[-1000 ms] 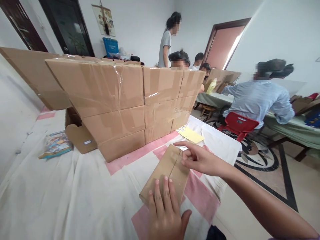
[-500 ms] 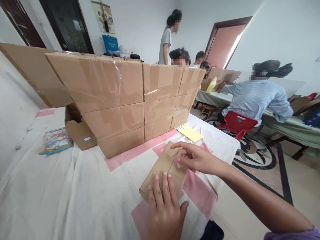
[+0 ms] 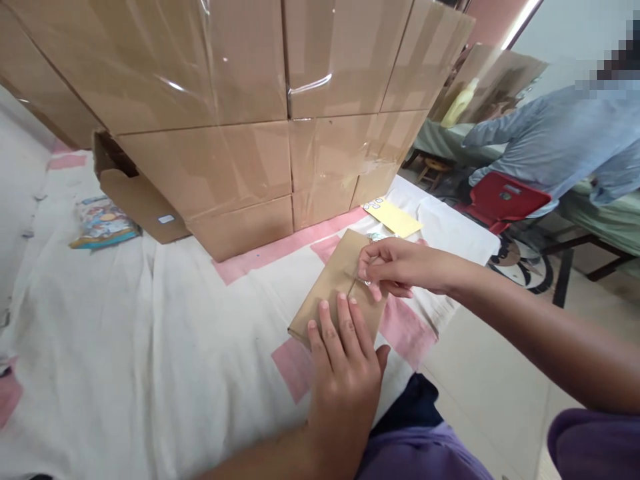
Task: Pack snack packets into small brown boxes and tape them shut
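A flat brown cardboard box (image 3: pixel 325 287) lies at a slant on the cloth, with a seam running along its top. My left hand (image 3: pixel 345 360) rests flat on its near end, fingers spread. Over the seam, toward the far end, the fingertips of my right hand (image 3: pixel 387 267) are pinched together. A small shiny bit shows at those fingertips, too small to make out. Just beyond the box lies a yellow card (image 3: pixel 395 219) with small outlined shapes at one end.
A tall wall of taped cardboard boxes (image 3: pixel 240 167) stands behind. An open carton (image 3: pixel 145 207) and a colourful plastic packet (image 3: pixel 106 223) sit at left on the white cloth (image 3: pixel 200 347). A person in a blue shirt (image 3: pixel 575 140) sits on a red chair (image 3: pixel 507 200) at right.
The view has tipped down toward the box. My right hand's index finger, stretched out before, has curled in to a pinch at the seam. My left hand stays flat on the box.
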Demonstrator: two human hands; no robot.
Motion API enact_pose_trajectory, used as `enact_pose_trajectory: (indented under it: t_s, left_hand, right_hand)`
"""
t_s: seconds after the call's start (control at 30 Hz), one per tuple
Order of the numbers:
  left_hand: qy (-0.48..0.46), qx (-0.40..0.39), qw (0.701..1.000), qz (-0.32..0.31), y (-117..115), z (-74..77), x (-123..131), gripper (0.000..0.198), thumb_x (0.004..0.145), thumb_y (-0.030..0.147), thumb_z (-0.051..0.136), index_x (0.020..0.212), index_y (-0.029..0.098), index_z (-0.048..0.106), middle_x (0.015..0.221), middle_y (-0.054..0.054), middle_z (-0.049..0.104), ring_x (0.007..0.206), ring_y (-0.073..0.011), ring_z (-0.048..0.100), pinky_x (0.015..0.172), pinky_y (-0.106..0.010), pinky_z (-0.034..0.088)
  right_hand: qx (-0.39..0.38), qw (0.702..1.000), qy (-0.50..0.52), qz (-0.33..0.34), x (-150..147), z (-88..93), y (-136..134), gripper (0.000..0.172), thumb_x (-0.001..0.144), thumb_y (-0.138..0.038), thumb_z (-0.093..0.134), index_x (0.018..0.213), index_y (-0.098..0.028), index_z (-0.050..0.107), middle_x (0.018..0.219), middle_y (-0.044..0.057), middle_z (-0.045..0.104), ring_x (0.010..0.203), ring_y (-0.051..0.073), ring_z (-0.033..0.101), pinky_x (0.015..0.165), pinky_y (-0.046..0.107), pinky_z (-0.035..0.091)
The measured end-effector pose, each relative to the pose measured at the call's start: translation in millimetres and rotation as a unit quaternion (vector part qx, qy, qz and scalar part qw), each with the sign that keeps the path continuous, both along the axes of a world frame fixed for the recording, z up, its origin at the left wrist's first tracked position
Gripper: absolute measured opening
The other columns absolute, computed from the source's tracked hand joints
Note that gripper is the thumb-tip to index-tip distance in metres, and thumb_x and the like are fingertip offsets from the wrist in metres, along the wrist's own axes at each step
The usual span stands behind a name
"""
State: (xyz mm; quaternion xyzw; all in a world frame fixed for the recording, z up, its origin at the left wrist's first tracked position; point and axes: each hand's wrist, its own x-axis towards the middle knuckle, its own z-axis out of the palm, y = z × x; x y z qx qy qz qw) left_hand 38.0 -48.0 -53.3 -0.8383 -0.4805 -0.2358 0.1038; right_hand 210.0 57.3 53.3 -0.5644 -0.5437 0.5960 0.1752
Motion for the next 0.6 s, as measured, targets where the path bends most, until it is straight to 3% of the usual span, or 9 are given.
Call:
enact_pose_trajectory:
  t_s: [0.17, 0.3, 0.43, 0.6]
  left_hand:
    - [-0.048, -0.027, 0.998, 0.012, -1.2, -3.1, 3.1, 0.070, 0.100, 0.046, 0.054, 0.156, 0.007, 0.037, 0.159, -0.022, 0.037, 0.148, -0.0458, 0.033, 0.114, -0.065, 0.045]
    - [-0.029, -0.011, 0.999, 0.015, -0.5, -4.4, 4.7, 0.068, 0.100, 0.048, 0.052, 0.153, 0.008, 0.042, 0.158, -0.021, 0.039, 0.148, -0.0450, 0.034, 0.116, -0.065, 0.044]
    - [-0.008, -0.002, 1.000, 0.023, 0.4, -2.6, 2.5, 0.066, 0.101, 0.048, 0.051, 0.151, 0.006, 0.044, 0.158, -0.021, 0.040, 0.146, -0.0448, 0.038, 0.115, -0.062, 0.046]
    - [-0.002, -0.004, 1.000, 0.000, 1.1, -2.1, -0.2, 0.070, 0.100, 0.048, 0.051, 0.153, 0.003, 0.041, 0.159, -0.023, 0.038, 0.145, -0.0460, 0.038, 0.112, -0.060, 0.050]
  right_hand:
    - [-0.056, 0.998, 0.013, 0.026, -4.4, 0.4, 5.1, 0.016, 0.085, -0.022, 0.065, 0.077, -0.019, 0.052, 0.060, 0.000, 0.070, 0.030, 0.003, 0.037, 0.036, 0.019, 0.023]
    - [-0.065, 0.997, -0.009, 0.035, -5.5, 0.6, 5.2, 0.020, 0.091, -0.027, 0.061, 0.075, -0.020, 0.051, 0.053, -0.001, 0.066, 0.030, 0.004, 0.037, 0.034, 0.019, 0.020]
    - [-0.074, 0.996, -0.018, 0.054, -5.8, 2.2, 4.9, 0.024, 0.092, -0.028, 0.059, 0.072, -0.020, 0.051, 0.050, 0.000, 0.064, 0.030, 0.005, 0.037, 0.034, 0.021, 0.020]
    - [-0.111, 0.992, -0.011, 0.057, -2.9, 4.1, 4.9, 0.035, 0.093, -0.040, 0.061, 0.066, -0.021, 0.049, 0.044, -0.002, 0.056, 0.031, 0.004, 0.024, 0.036, 0.023, 0.013]
